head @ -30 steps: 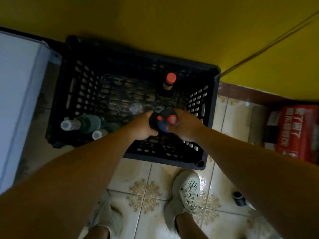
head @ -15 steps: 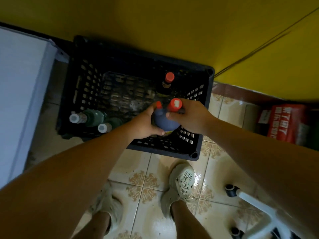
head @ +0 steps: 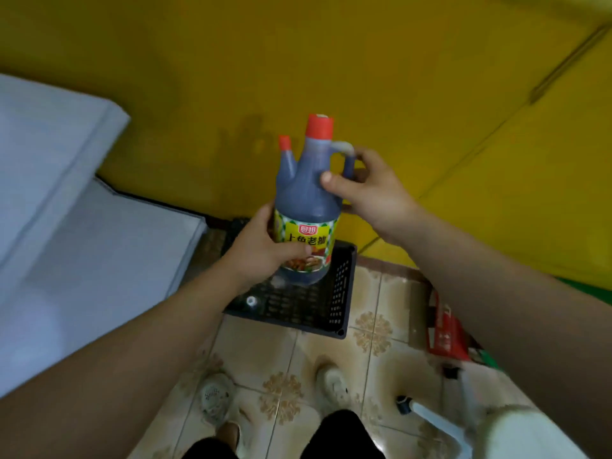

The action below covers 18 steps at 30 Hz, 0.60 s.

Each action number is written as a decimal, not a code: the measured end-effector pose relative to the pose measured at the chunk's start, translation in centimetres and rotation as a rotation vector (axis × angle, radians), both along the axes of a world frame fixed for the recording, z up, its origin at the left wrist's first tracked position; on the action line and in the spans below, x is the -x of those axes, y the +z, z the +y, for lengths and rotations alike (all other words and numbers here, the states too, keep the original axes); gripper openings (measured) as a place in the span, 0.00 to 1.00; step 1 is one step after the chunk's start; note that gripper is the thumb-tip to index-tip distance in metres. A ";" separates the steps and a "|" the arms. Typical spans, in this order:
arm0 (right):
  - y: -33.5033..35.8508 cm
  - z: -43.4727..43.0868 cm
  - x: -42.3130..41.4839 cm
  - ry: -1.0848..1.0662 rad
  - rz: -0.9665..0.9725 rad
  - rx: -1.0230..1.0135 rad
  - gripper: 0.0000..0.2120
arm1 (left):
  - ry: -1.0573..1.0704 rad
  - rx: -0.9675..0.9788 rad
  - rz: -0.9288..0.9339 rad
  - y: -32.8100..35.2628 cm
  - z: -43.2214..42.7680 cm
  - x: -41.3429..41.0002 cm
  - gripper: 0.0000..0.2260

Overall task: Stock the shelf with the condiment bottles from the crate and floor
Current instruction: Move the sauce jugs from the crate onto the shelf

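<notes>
Sauce bottle [head: 308, 193], earlier inside the crate [head: 342, 283], now upright above it; left hand [head: 261, 253] clasps its 老抽 label [head: 306, 238]; right hand [head: 371, 190] grips the handle [head: 346, 154].

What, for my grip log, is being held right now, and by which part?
One dark sauce bottle, in both hands: the left hand grips its labelled lower body, the right hand holds the handle beside the neck, thumb on the shoulder.

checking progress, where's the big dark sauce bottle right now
In the head view the dark sauce bottle is centre frame, held upright above the black crate, left hand round its label, right hand at its handle.
</notes>
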State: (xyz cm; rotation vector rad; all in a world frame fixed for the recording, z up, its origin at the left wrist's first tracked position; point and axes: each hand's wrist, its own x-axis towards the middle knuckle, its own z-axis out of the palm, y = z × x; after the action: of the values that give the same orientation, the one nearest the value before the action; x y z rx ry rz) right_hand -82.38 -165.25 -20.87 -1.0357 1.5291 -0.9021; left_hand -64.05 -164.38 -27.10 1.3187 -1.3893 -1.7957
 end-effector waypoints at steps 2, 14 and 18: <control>4.0 0.2 -0.7 0.122 0.032 -0.023 0.26 | 0.067 0.048 0.016 4.7 0.3 -0.1 0.34; 23.0 0.2 -8.7 0.439 0.099 0.299 0.19 | 0.386 0.361 -0.015 23.8 5.8 -5.1 0.37; 24.9 2.1 -14.9 0.596 0.033 0.320 0.19 | 0.596 0.392 -0.101 25.7 10.1 -10.0 0.38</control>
State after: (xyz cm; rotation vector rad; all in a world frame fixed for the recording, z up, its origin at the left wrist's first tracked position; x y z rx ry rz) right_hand -67.49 -163.13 4.02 -1.6313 1.0165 -0.7105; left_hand -54.00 -154.32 -1.40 1.4209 -1.1531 -1.0215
